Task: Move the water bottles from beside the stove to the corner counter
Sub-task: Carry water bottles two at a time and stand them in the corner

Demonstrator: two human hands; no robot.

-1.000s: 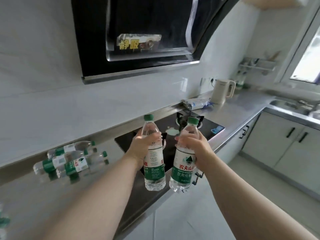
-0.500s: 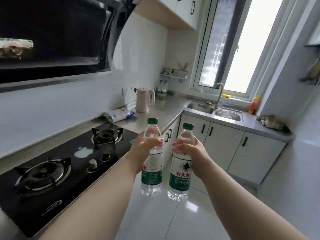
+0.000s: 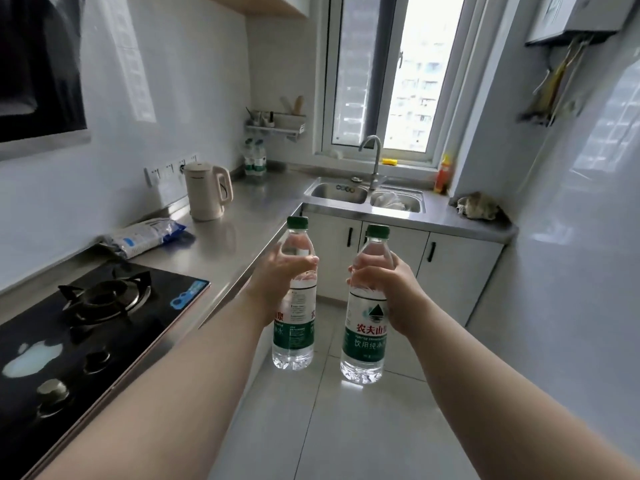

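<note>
Steel counter (image 3: 239, 233) is running along the wall on the left and turning at the far corner toward a sink (image 3: 337, 192) under the window. Out over the tiled floor, the left hand (image 3: 280, 275) is gripping one water bottle (image 3: 294, 299) around its upper body, fingers (image 3: 304, 263) wrapping the clear shoulder, cap above them and green label below. The right hand (image 3: 384, 282) is clasping a second water bottle (image 3: 367, 323) the same way, just beside the first without touching it. Both bottles are hanging upright, long axes near vertical, green caps pointing up and bases hanging clear of any surface. Far beyond the fingertips, two more bottles (image 3: 254, 161) are standing upright in the corner of the counter, past a cream kettle (image 3: 206, 192). Left of the left forearm, a black gas hob (image 3: 86, 323) is lying in the counter, with a blue-and-white packet (image 3: 145, 237) between it and the kettle.
</note>
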